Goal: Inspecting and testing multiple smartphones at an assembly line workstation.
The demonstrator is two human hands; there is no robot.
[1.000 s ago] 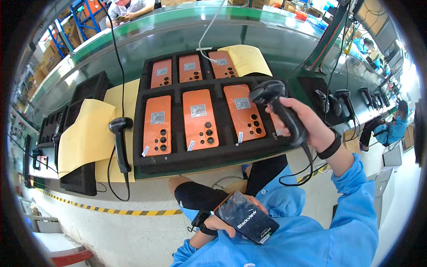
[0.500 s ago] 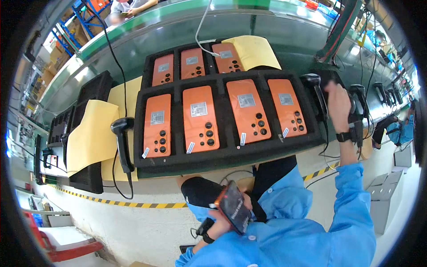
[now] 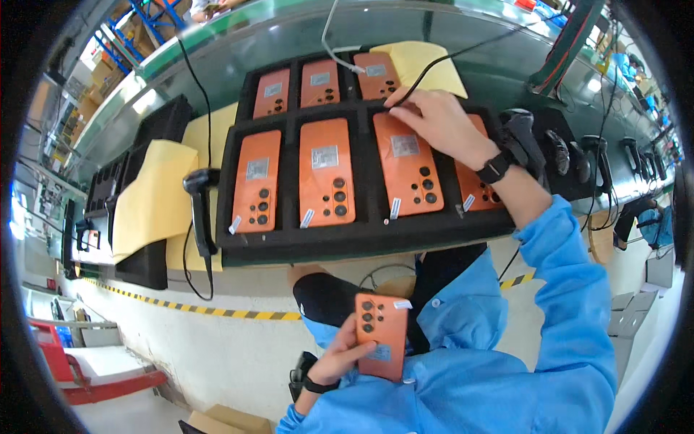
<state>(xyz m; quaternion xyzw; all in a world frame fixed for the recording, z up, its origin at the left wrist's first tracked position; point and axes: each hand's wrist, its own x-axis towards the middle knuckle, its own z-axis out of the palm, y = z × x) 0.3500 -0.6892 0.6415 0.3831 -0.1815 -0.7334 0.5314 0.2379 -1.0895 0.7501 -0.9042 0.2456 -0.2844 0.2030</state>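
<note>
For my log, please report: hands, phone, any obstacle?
Left grip: holding orange phone, back showing. Right grip: on black cable, above tray. Partly hiding front-right phone.

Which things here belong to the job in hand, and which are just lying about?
Seemingly in use:
orange phone in left hand
black cable at right hand
foam tray

Seemingly lying about:
black scanner at left
yellow sheets
cardboard box

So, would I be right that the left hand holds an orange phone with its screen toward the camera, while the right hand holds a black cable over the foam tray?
Not quite: the head view shows the orange phone in the left hand with its back toward the camera, lenses showing. The right hand does hold a black cable over the foam tray.
</note>
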